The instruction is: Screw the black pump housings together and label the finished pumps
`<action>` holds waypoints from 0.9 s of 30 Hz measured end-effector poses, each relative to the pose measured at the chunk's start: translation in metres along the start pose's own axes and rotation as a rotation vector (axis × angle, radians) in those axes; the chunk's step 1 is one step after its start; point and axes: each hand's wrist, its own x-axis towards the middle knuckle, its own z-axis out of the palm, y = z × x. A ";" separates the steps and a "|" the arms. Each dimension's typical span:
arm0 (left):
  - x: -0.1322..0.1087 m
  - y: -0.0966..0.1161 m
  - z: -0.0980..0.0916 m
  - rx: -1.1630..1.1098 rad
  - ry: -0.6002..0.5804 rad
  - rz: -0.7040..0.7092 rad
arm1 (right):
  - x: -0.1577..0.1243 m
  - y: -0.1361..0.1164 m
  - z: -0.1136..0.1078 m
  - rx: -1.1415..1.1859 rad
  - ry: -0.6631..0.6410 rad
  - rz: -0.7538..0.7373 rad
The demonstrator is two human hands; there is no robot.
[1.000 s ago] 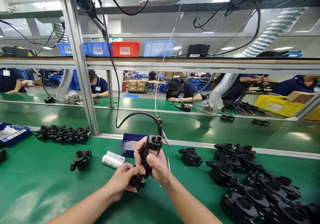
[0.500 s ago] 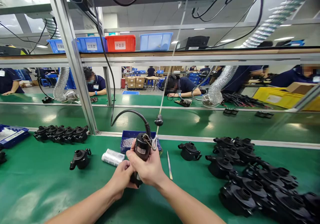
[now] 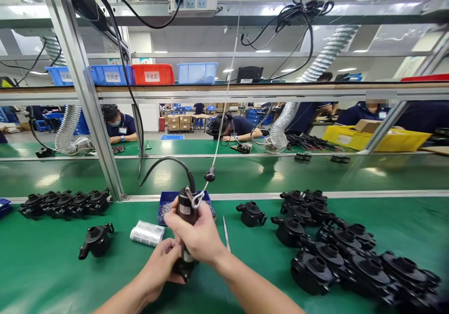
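Note:
My right hand [image 3: 203, 234] is wrapped around a black electric screwdriver [image 3: 186, 207], which stands nearly upright, its cord leaving the top and a metal hook linking it to a hanging line. Just below and to the left, my left hand [image 3: 159, 265] is closed on a black plastic pump housing [image 3: 183, 273] under the tool's lower end. Hands and screwdriver hide most of that housing, and the tip cannot be seen. Behind the screwdriver sits a blue tray [image 3: 163, 199] of small metal screws. A clear plastic roll [image 3: 147, 233] lies left of the hands.
Several black housings crowd the right [image 3: 315, 272]; one lone housing [image 3: 251, 213] sits nearer. On the left are another housing [image 3: 96, 240] and a row of them [image 3: 65, 204]. A thin white-tipped stick [image 3: 226, 233] lies right of my hands. A metal post [image 3: 87, 103] rises at left.
The camera view has shifted, so the scene sits further left and slightly lower. Both hands keep their holds, with the screwdriver still over the housing.

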 end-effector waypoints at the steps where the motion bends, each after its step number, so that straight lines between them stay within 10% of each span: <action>1: -0.002 -0.002 0.002 0.000 -0.023 -0.020 | 0.002 -0.004 -0.005 -0.001 0.006 -0.007; 6: -0.008 -0.015 0.012 -0.025 -0.087 -0.057 | 0.013 -0.008 -0.025 0.032 0.081 -0.190; 15: 0.006 -0.031 0.013 -0.089 -0.035 -0.073 | 0.019 0.014 -0.028 0.072 -0.045 -0.089; 21: 0.005 -0.033 0.013 -0.085 -0.010 -0.069 | 0.019 0.010 -0.034 0.120 -0.325 -0.008; 27: -0.005 -0.020 0.015 -0.075 -0.069 -0.053 | 0.008 0.012 -0.006 -0.153 0.176 -0.140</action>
